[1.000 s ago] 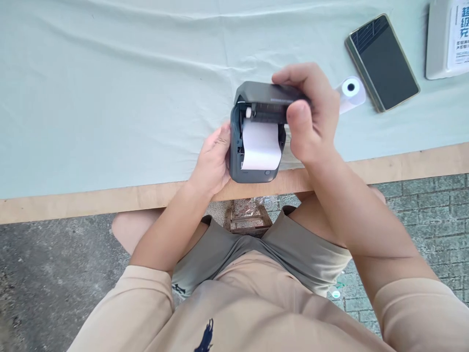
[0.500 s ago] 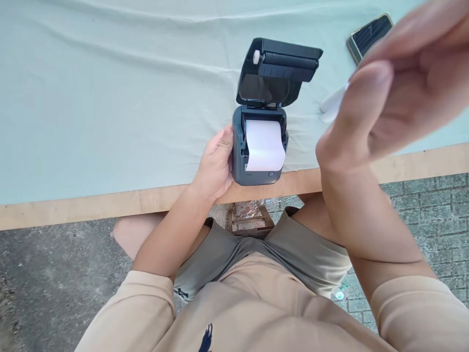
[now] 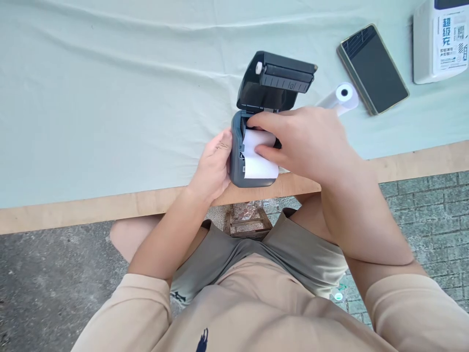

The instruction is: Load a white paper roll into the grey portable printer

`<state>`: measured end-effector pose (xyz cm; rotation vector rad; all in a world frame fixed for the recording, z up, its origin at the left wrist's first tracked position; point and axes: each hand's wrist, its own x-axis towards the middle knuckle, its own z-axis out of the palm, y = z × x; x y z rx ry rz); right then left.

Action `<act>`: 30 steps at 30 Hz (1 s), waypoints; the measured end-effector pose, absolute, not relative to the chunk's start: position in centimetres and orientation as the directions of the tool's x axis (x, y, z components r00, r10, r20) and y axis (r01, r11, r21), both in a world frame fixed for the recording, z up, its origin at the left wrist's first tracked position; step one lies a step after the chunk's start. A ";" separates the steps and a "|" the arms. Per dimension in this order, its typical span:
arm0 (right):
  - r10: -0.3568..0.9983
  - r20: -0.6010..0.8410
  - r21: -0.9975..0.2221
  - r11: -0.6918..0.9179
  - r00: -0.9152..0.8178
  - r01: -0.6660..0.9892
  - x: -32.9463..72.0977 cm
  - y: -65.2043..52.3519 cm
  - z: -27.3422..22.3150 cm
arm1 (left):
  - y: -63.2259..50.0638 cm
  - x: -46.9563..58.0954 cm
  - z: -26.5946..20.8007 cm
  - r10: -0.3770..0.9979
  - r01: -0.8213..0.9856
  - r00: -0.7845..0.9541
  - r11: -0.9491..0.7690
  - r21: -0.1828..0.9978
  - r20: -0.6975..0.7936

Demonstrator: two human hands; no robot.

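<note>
A small dark grey label printer (image 3: 236, 168) stands near the table's front edge, its black lid (image 3: 252, 88) swung up at the back. My left hand (image 3: 214, 164) is wrapped round the printer's left side. White paper from a paper roll (image 3: 260, 167) curls out over the printer's front. Over the compartment reaches my right hand (image 3: 309, 139), its index finger at the back of the roll and its thumb pressed on the paper in front. That hand hides the printer's right side.
Behind my right hand lies another white roll (image 3: 351, 100) with a dark core, partly covered. A phone (image 3: 377, 68) rests beyond it, and a white printed box (image 3: 425, 49) stands at the far right. Pale green cloth (image 3: 110, 107) covers the table up to its bare wooden edge (image 3: 91, 208).
My right hand has come down and left from the raised position at the right onto the paper roll in the printer. My left hand keeps its hold on the printer.
</note>
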<state>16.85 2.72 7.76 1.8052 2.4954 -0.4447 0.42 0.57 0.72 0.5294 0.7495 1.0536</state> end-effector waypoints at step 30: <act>0.888 -0.381 -0.879 -0.434 -0.256 -0.197 21.1 0.6 3.7 | 0.7 0.2 0.6 0.903 -0.501 0.255 0.430 0.751 -0.347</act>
